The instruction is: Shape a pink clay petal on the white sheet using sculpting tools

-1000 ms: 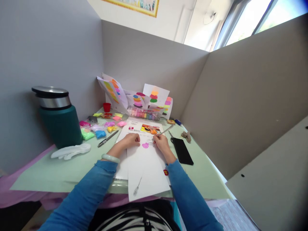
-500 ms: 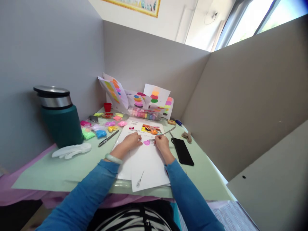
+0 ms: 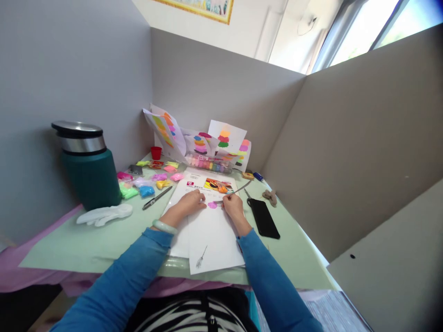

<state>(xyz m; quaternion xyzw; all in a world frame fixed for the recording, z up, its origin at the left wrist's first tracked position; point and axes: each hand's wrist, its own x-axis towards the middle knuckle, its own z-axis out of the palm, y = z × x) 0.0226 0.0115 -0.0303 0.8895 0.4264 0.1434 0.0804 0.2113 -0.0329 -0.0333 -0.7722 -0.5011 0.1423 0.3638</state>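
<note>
A flattened pink-purple lump (image 3: pixel 212 204), looking like soft clay, lies on a white paper sheet (image 3: pixel 211 240) with a small drawing near its lower edge. My right hand (image 3: pixel 233 207) is closed round a metal fork (image 3: pixel 238 189); its handle slants up to the right and its tines reach left to the lump's edge. Whether the tines press into it I cannot tell. My left hand (image 3: pixel 191 203) rests on the paper left of the lump, holding nothing, thumb and fingers apart. Beyond the hands lies a printed sheet with a colourful picture (image 3: pixel 214 185).
At left stand a green flask (image 3: pixel 90 177) and a white glove (image 3: pixel 104 215), near a pen (image 3: pixel 157 198) and several bagged clay pieces (image 3: pixel 146 191). A black phone (image 3: pixel 264 218) and a brown lump (image 3: pixel 269 197) lie right. Colour-swatch papers (image 3: pixel 226 139) lean at the back.
The fork has tilted slightly in my right hand, and its tines look less spread to view beside the lump. My left hand stays in place. The whole view has shifted a little.
</note>
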